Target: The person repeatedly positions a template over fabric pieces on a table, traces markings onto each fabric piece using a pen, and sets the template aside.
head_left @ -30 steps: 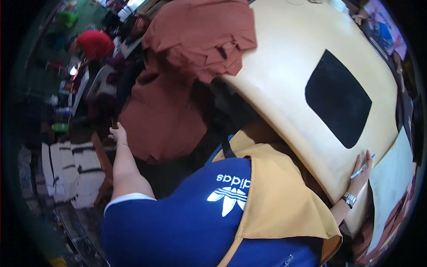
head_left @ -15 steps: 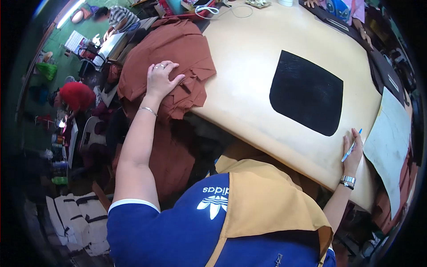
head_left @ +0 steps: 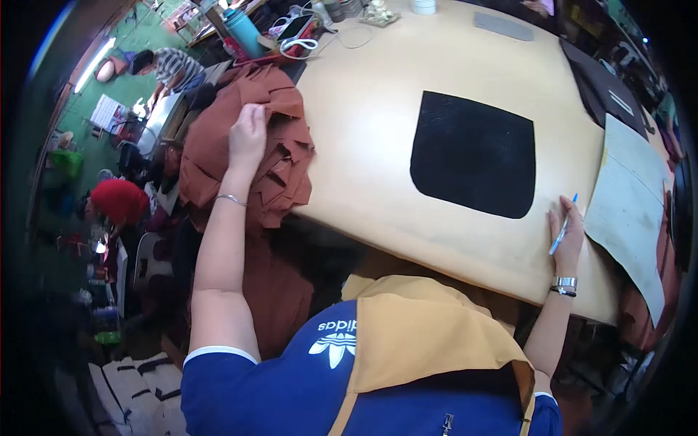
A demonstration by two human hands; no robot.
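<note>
The brown cloth (head_left: pixel 203 138) lay in a crumpled pile at the counter's edge, directly under the left fingers (head_left: pixel 256 116). These had drawn in from their earlier spread over the pile and were narrow, seemingly pinching a raised fold, so the left hand (head_left: pixel 247 142) now appeared to grip the cloth rather than just rest on it. Beyond those fingertips, a blue bottle (head_left: pixel 241 33) and a white cable (head_left: pixel 299 45) sat at the far side of the counter (head_left: pixel 356 160). Between the two hands, nearer the right fingers, a black piece (head_left: pixel 472 154) lay flat. The right hand (head_left: pixel 571 236) was by the counter's near edge, its fingers closed round a pen (head_left: pixel 557 243). Just beside them, on the outer side, a pale sheet (head_left: pixel 629 211) hung partly over the edge.
</note>
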